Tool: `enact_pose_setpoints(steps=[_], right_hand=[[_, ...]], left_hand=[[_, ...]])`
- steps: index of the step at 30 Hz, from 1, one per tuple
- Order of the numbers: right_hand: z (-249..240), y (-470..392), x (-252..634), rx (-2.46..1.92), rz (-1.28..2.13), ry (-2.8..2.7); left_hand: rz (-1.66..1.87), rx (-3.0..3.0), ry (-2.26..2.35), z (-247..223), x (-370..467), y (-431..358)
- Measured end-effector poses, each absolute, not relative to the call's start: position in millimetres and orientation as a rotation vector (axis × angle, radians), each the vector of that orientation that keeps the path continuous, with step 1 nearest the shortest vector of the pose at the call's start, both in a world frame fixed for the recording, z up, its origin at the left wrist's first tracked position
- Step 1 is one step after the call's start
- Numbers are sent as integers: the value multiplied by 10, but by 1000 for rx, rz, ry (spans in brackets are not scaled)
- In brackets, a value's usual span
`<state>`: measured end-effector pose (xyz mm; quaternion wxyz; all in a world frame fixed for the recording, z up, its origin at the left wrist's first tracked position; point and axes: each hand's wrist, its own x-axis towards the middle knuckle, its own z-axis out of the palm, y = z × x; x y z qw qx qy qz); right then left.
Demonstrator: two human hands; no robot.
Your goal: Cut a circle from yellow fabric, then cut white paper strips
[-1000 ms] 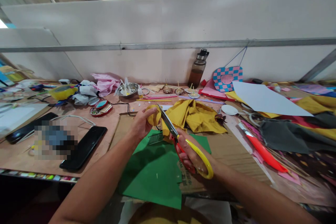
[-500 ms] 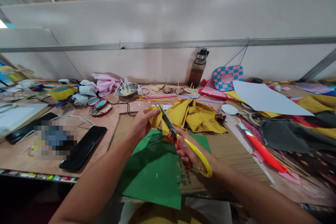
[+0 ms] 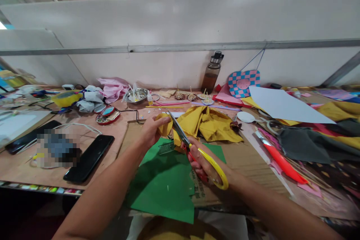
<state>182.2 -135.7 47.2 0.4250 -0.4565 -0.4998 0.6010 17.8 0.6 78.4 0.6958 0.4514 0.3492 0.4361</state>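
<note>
My left hand (image 3: 154, 129) pinches the edge of a mustard-yellow cloth (image 3: 218, 124), thumb on top. In my right hand (image 3: 204, 161) is a pair of scissors (image 3: 180, 129) with red and yellow handles, fingers wrapped round the grips. The blades point up and to the left, lying against the cloth just right of my left fingers; they look nearly closed. The rest of the cloth lies crumpled beyond my right hand. Under both hands are a green sheet (image 3: 160, 183) and a piece of cardboard (image 3: 247, 172). A small clear ruler-like piece (image 3: 166, 148) rests on the green sheet.
To the left lie a black phone (image 3: 89, 157) and a round red case (image 3: 107, 115). At the back stand a metal bowl (image 3: 137, 96) and a brown bottle (image 3: 211, 73). A red-handled knife-like tool (image 3: 287, 159) and dark cloth (image 3: 306, 144) lie right.
Almost nothing differs. My right hand and the scissors have shifted very slightly, and my left hand keeps its pinch on the cloth.
</note>
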Motion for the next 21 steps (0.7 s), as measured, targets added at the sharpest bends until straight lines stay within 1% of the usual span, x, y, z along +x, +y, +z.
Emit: enact_pose_setpoints(steps=[9,17,21], right_hand=[[478,-1329,1847,-1162,1425,-1355],[537,-1372,1812,-1157,1460,-1284],[486,-1351,1830,-1147,1443,-1320]], left_hand=[[962,991,803,818,181,6],[960,1017,777,800,174,22],[956,1006,784,809,176,16]])
